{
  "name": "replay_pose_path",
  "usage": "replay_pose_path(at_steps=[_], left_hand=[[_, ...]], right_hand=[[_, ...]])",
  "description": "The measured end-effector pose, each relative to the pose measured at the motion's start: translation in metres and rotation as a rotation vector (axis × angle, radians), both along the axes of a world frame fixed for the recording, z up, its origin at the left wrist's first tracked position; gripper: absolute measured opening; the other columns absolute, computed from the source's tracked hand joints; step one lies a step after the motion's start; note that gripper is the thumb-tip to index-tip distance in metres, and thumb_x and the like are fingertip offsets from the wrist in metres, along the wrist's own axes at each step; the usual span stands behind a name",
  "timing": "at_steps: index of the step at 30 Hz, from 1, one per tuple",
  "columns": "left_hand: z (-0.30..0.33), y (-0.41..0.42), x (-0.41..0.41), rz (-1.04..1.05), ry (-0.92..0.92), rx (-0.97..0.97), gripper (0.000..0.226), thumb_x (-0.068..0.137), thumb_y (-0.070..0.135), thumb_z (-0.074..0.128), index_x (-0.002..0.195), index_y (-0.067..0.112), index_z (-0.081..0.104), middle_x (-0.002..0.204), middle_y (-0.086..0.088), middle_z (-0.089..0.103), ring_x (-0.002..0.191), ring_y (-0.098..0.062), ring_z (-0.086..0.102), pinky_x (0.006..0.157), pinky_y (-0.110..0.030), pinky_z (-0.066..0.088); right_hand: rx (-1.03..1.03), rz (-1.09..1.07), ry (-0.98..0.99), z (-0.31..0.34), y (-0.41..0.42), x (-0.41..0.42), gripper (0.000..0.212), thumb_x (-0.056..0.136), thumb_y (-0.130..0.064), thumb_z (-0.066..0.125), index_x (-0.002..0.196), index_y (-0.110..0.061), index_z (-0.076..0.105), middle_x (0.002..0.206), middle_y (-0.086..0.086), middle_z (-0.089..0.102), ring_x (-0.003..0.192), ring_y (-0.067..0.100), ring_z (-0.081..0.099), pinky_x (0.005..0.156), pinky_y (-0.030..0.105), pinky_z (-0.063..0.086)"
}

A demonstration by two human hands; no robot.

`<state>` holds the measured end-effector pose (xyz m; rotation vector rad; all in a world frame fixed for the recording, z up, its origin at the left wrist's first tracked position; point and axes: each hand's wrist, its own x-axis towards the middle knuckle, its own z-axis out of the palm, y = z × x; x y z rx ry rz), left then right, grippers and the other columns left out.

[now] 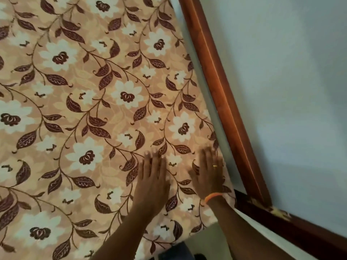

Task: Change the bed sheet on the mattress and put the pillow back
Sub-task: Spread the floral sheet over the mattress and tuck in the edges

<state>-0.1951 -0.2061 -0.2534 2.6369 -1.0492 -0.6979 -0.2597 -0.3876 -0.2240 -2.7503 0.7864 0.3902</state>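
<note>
- Right now both hands lie flat on the bed sheet (90, 102), fingers straight and spread, gripping nothing; the left hand (153, 177) is palm-down a little further in from the edge, and the right hand (209, 172) is palm-down just beside the sheet's right edge.
- That floral sheet covers the mattress top across most of the view, with its near right corner just below the right wrist, where an orange band (212, 196) sits.
- Its right edge runs diagonally, parallel to the wooden bed frame (221, 87), with a thin pale gap between cloth and wood.
- So the relation that matters: the edge and corner lie to the right of and below the right hand, which is clearly the nearer one for any tucking there; the left hand is better placed to smooth inward across the sheet.
- Both hands look slightly blurred, so exact fingertip contact is hard to judge.
- No pillow shows anywhere in view, so putting it back seems yet to be done.
</note>
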Motion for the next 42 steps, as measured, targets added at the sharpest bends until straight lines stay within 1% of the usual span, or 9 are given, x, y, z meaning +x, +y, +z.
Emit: replay_pose_path(at_steps=[6,12,16,20,23,29,34,38,42], left_hand=[[0.020,0.009,-0.008,-0.075,0.192,-0.022,0.070,0.103,0.046,0.020,0.156,0.010,-0.007,0.163,-0.013,-0.017,0.150,-0.031,-0.017,0.123,-0.043,-0.005],[0.065,0.113,0.002,0.190,0.164,-0.275,0.057,0.098,0.031,0.039,0.149,0.004,0.036,0.155,-0.017,0.034,0.144,-0.037,0.031,0.119,-0.042,0.024],[0.054,0.234,0.010,0.337,0.014,-0.070,0.063,0.090,0.028,0.033,0.149,0.006,0.035,0.153,-0.026,0.033,0.142,-0.044,0.031,0.116,-0.055,0.027],[0.022,0.343,-0.011,0.436,-0.107,0.121,0.058,0.096,0.022,0.037,0.151,0.006,0.028,0.156,-0.028,0.025,0.143,-0.052,0.021,0.112,-0.066,0.026],[0.005,0.390,-0.060,0.507,-0.075,0.191,0.065,0.102,0.046,0.021,0.155,0.008,0.020,0.161,-0.024,0.012,0.148,-0.044,0.009,0.117,-0.058,0.017],[0.010,0.396,-0.140,0.368,-0.016,0.202,0.084,0.093,0.056,0.042,0.156,0.009,0.016,0.162,-0.025,0.005,0.149,-0.046,0.003,0.114,-0.062,0.013],[0.022,0.399,-0.148,0.327,0.054,0.231,0.093,0.083,0.046,0.063,0.155,0.011,0.016,0.161,-0.026,0.009,0.148,-0.048,0.005,0.114,-0.064,0.018],[0.046,0.393,-0.124,0.548,0.034,0.035,0.052,0.088,0.042,0.037,0.123,0.015,0.064,0.142,-0.016,0.054,0.133,-0.036,0.047,0.104,-0.049,0.044],[0.038,0.403,-0.094,0.738,-0.099,-0.074,0.054,0.092,0.038,0.035,0.134,0.008,0.054,0.142,-0.013,0.051,0.132,-0.028,0.044,0.111,-0.046,0.040]], right_hand=[[-0.039,-0.364,-0.004,-0.005,-0.021,-0.021,0.080,0.096,-0.054,0.037,0.155,-0.014,0.000,0.161,0.014,0.011,0.145,0.036,0.021,0.114,0.053,0.029],[0.199,-0.370,-0.026,0.021,0.115,0.018,0.063,0.087,-0.044,0.058,0.143,-0.023,0.040,0.146,0.025,0.037,0.146,0.034,0.021,0.119,0.047,0.018],[0.242,0.117,-0.208,0.027,0.269,0.053,0.073,0.097,-0.054,0.021,0.155,-0.011,0.009,0.162,0.013,0.006,0.150,0.026,0.007,0.119,0.042,0.007],[0.157,0.486,-0.144,0.006,0.387,0.063,0.069,0.098,-0.053,0.019,0.152,-0.009,0.021,0.160,0.015,0.017,0.148,0.031,0.015,0.120,0.050,0.006],[0.074,0.601,0.021,-0.020,0.423,0.030,0.073,0.094,-0.052,0.018,0.154,-0.012,0.014,0.162,0.015,0.002,0.149,0.033,0.006,0.118,0.056,-0.002],[0.078,0.814,0.164,-0.020,0.414,-0.072,0.094,0.081,-0.043,0.068,0.153,-0.014,0.014,0.162,0.015,0.000,0.148,0.034,0.011,0.115,0.056,0.010],[0.030,1.137,0.231,-0.007,0.378,-0.063,0.098,0.077,-0.047,0.071,0.150,-0.014,0.015,0.158,0.023,0.014,0.146,0.039,0.018,0.115,0.058,0.017],[0.007,0.883,0.105,0.002,0.369,-0.004,0.087,0.094,-0.055,0.040,0.153,-0.011,-0.006,0.160,0.020,-0.011,0.147,0.035,-0.009,0.119,0.049,0.000],[0.007,0.600,0.142,-0.009,0.376,0.035,0.081,0.097,-0.060,0.022,0.153,-0.011,-0.010,0.160,0.015,-0.018,0.147,0.031,-0.019,0.119,0.052,-0.005]])
